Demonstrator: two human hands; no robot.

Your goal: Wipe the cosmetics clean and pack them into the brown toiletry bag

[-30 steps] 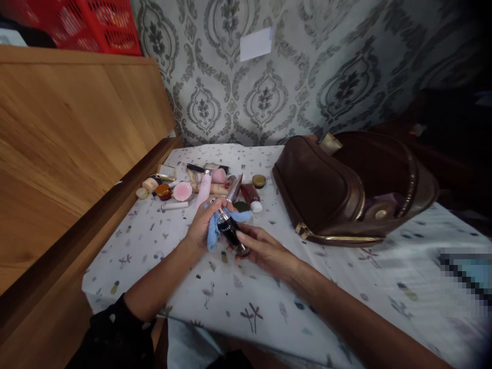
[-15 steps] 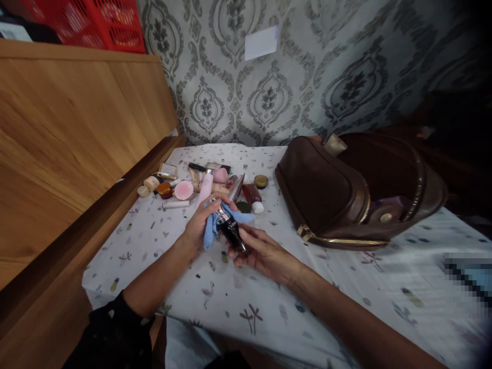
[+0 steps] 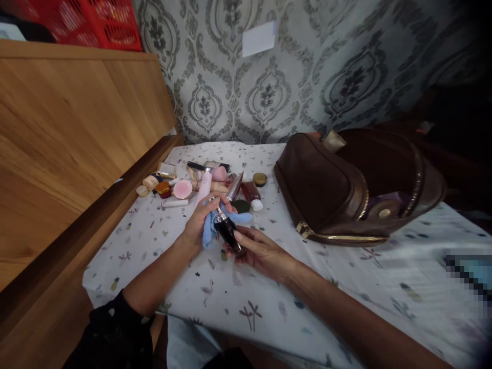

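Left hand (image 3: 198, 220) pinches blue cloth (image 3: 208, 233) against a black bottle (image 3: 226, 230) between near and far edges of the desk (image 3: 277, 318); fingers of the right hand (image 3: 267, 252) grip the bottle's lower end — lettering now turned from view, likely presenting another side

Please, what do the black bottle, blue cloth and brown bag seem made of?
Black bottle: glossy glass or plastic, from its shine. Blue cloth: probably soft, matt fabric, from its folds. Brown bag: smooth leather or imitation, from its soft sheen.
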